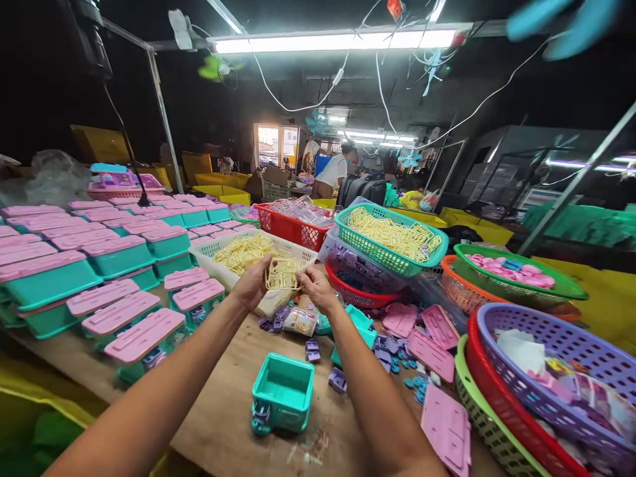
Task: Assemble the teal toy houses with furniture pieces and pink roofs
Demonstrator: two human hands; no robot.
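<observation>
- White perforated plastic basket [212, 267]: partly hidden behind my hands.
- Teal square plastic box [284, 396]: nearer me.
- My left hand [254, 281] and right hand [317, 288]: some fingertips hidden.
- Pale-yellow openwork plastic frame [283, 273]: pinched by both, perhaps several pieces.

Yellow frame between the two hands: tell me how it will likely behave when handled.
The yellow frame is probably light for its size, being thin bars with open gaps. It seems fairly stiff, spanning from left hand to right hand without visible sag. Its gaps might snag on similar pieces, like those jumbled in the white basket.
</observation>
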